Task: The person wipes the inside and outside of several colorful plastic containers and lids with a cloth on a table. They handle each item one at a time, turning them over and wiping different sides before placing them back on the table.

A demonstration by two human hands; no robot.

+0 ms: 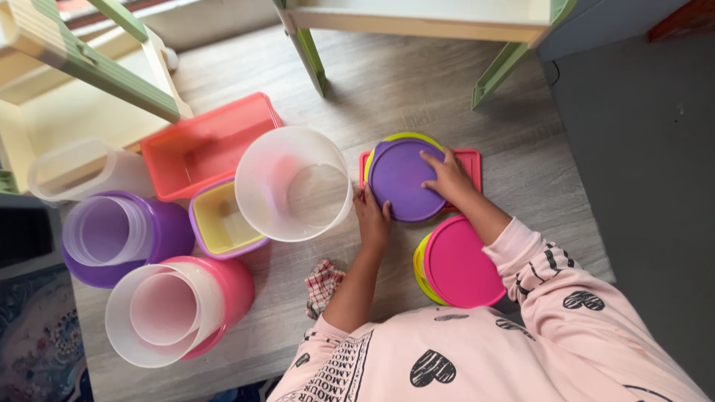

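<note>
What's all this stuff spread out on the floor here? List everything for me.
purple lid: 1, purple, top of a stack, under both hands
yellow-green lid: 1, edge showing beneath the purple lid
red flat lid: 1, rectangular, bottom of that stack
pink lid: 1, round, on a yellow-green one, nearer the person
clear tub: 1, round, centre
red tub: 1, rectangular, behind it
small tub: 1, purple rim, yellow inside
purple container: 1, left
pink container: 1, front left
checked cloth: 1, red-white
left hand: lid's near edge
right hand: on the lid
</note>
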